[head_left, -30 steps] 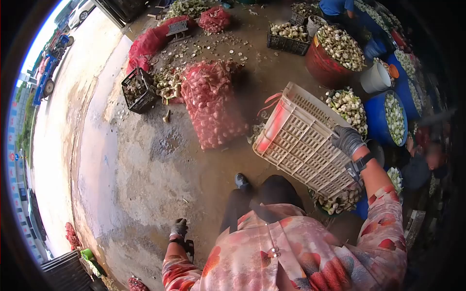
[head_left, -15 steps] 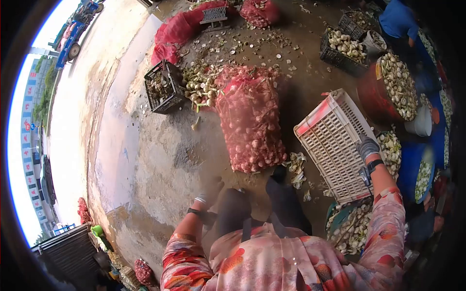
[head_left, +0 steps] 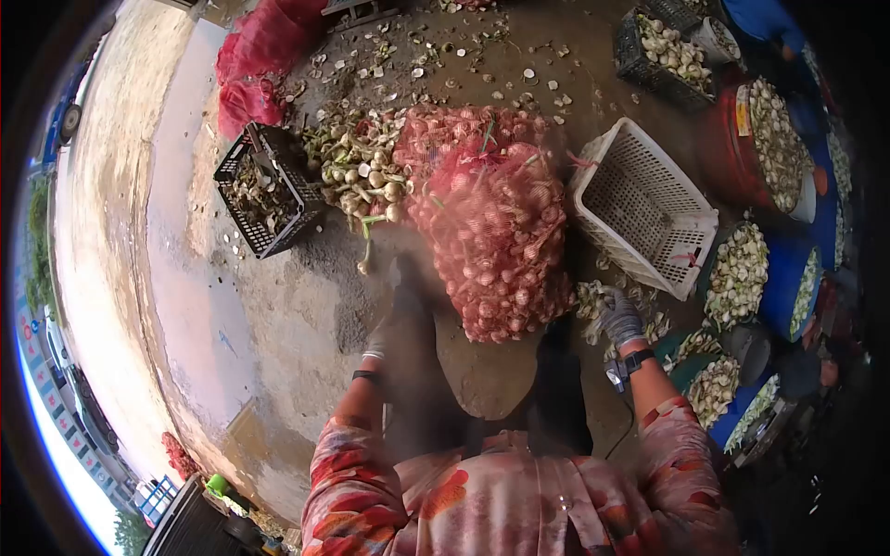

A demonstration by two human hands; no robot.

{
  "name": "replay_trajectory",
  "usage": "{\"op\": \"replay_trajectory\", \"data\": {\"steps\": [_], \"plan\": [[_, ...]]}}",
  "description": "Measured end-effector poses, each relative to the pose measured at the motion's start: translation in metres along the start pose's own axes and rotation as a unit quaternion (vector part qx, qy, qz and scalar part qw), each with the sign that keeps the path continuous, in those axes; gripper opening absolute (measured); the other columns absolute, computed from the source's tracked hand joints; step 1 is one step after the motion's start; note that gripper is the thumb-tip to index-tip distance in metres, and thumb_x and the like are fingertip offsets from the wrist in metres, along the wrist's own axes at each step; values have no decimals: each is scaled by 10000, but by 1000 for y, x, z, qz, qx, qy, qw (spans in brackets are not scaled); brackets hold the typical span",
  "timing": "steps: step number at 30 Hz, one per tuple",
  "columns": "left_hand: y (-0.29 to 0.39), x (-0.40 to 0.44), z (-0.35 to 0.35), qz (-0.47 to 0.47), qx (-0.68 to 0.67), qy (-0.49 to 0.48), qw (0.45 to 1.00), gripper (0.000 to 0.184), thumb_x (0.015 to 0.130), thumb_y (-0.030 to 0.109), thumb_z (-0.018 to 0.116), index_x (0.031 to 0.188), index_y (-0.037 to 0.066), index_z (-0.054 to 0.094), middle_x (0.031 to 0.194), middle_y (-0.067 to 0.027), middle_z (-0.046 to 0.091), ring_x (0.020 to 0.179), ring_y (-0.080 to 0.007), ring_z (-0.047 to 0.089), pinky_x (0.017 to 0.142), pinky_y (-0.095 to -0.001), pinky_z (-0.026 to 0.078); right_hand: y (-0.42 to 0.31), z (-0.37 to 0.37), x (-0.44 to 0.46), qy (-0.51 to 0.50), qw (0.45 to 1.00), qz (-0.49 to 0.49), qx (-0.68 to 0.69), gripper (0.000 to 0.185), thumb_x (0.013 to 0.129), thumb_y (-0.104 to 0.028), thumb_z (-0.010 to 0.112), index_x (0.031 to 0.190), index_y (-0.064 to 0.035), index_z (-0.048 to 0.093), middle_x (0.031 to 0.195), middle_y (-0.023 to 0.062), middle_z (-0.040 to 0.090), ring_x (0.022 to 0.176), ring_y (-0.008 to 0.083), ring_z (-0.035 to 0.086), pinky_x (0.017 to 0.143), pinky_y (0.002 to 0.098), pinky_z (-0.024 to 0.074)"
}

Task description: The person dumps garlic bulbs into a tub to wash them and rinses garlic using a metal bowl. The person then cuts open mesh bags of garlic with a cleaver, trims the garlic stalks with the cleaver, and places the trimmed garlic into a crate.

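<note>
A red mesh sack (head_left: 496,232) packed with garlic bulbs stands on the ground in front of my legs. The white plastic crate (head_left: 640,199) rests upright to its right, and I can see into its bare inside. Just below the crate, my gloved right hand (head_left: 619,317) hovers by loose garlic pieces (head_left: 591,301); its fingers look apart and nothing shows in them. My left hand (head_left: 378,341), also gloved, is beside my left knee, smeared by blur, so its fingers cannot be read. Loose garlic with stems (head_left: 357,171) lies left of the sack.
A black crate (head_left: 269,190) with scraps stands at left. On the right are a red tub (head_left: 742,139) heaped with garlic, a black crate of garlic (head_left: 667,56) and several garlic piles (head_left: 737,273). A person in blue (head_left: 765,23) is at upper right. Red netting (head_left: 269,46) lies behind.
The white crate, gripped and tilted by my right hand before, now sits down beside the sack, turned open side up. My right hand has let go and moved down and left.
</note>
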State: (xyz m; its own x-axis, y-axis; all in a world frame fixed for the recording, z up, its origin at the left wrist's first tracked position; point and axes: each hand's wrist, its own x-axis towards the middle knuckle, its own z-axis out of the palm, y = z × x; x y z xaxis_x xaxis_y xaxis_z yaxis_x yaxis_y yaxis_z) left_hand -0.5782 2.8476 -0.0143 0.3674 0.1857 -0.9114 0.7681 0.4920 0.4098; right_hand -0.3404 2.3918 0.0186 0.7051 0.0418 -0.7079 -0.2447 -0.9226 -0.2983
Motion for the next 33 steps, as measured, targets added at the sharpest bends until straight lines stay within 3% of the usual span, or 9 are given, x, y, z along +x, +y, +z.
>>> {"op": "replay_trajectory", "data": {"steps": [2,8,12,15,23,29,31,32,33], "plan": [[25,17,-30,9,-63,-19,998,352,879,222,632,1176,41,581,984,-43,640,818,-143,588,708,-282,476,-42,39,5,17,984,-22,178,535,846,-268,667,1288,-57,452,1152,173,603,1072,284,579,940,353,437],[65,56,-139,44,86,67,993,346,885,219,617,1203,92,567,975,-16,625,787,-121,574,645,-267,448,-223,82,76,87,979,7,183,927,784,-439,714,1424,21,228,1442,223,326,1339,343,319,1096,378,278],[79,51,-189,-29,73,154,985,386,859,194,640,1201,30,571,984,-51,631,822,-138,550,751,-282,452,-211,146,183,90,984,140,66,1180,660,-686,673,1459,0,141,1504,225,200,1398,346,195,1128,437,200],[60,54,-226,-69,114,193,972,425,847,214,646,1215,21,557,968,-55,631,818,-145,547,746,-284,452,-250,173,195,130,971,184,-80,1285,555,-884,543,1445,-33,173,1474,233,239,1351,319,278,1082,388,299],[85,102,-264,-6,95,213,972,482,825,294,677,1236,89,533,1047,-32,593,868,-168,569,713,-324,462,-329,181,182,183,928,310,-92,1244,627,-827,555,1460,-81,10,1496,246,121,1374,452,145,1076,582,211],[136,165,-274,19,265,151,952,408,897,384,459,1286,262,472,1309,16,442,1107,-160,499,877,-604,202,-303,200,194,244,916,291,-130,1188,644,-780,601,1434,-68,72,1443,266,209,1332,449,237,1052,581,257],[143,200,-268,11,667,32,744,399,921,414,387,1303,320,452,1397,32,391,1186,-158,476,931,-698,115,-300,203,195,279,918,251,-130,1170,644,-748,636,1427,-55,112,1419,275,248,1316,448,269,1052,559,276],[143,220,-262,22,857,-56,512,398,933,429,351,1312,349,442,1440,40,366,1226,-156,464,958,-744,71,-295,206,198,303,915,231,-134,1157,644,-731,655,1424,-50,139,1407,278,269,1307,445,287,1053,541,289],[143,239,-257,26,922,-119,368,399,945,444,314,1320,378,432,1484,48,341,1266,-155,452,986,-791,28,-288,209,201,304,911,242,-136,1157,644,-731,655,1424,-50,139,1407,278,269,1307,445,287,1053,541,289]]}}
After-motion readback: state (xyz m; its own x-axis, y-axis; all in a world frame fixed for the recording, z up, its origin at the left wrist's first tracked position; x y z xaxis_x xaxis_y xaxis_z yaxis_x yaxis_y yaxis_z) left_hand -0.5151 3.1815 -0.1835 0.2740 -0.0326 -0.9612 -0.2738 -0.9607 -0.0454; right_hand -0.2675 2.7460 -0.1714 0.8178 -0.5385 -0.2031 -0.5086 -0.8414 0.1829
